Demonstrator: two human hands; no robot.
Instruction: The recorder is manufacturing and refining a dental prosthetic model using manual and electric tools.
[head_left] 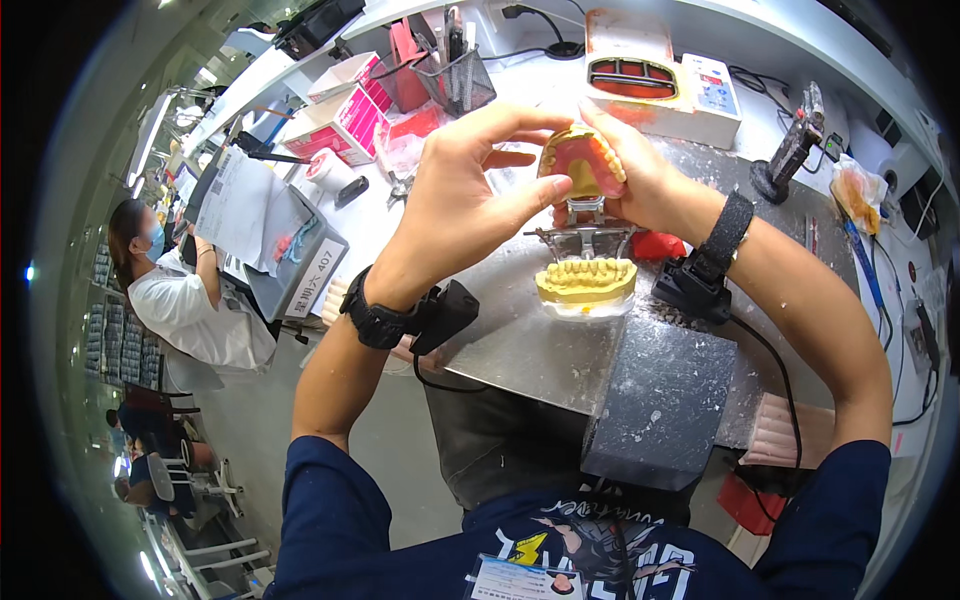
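Note:
Both hands are at a raised dental model (577, 186), a yellow cast with pink wax and a row of teeth on it. My left hand (478, 190) grips its left side, thumb at the lower edge and index finger near the top. My right hand (652, 178) wraps round its right side, with some fingers hidden behind. Below, a metal articulator (590, 240) joins it to a lower yellow tooth cast (586, 279) on a white base, which rests on the metal bench top. A red lump (657, 245) lies by the articulator, near my right wrist.
A dark grey block (660, 395) juts from the bench's front edge. Behind are a wax heating box (690, 100), a mesh pen holder (468, 85) and pink-white boxes (335, 125). A grey bin (305, 255) stands left; a black stand (790, 150) right. Another person (200, 310) sits far left.

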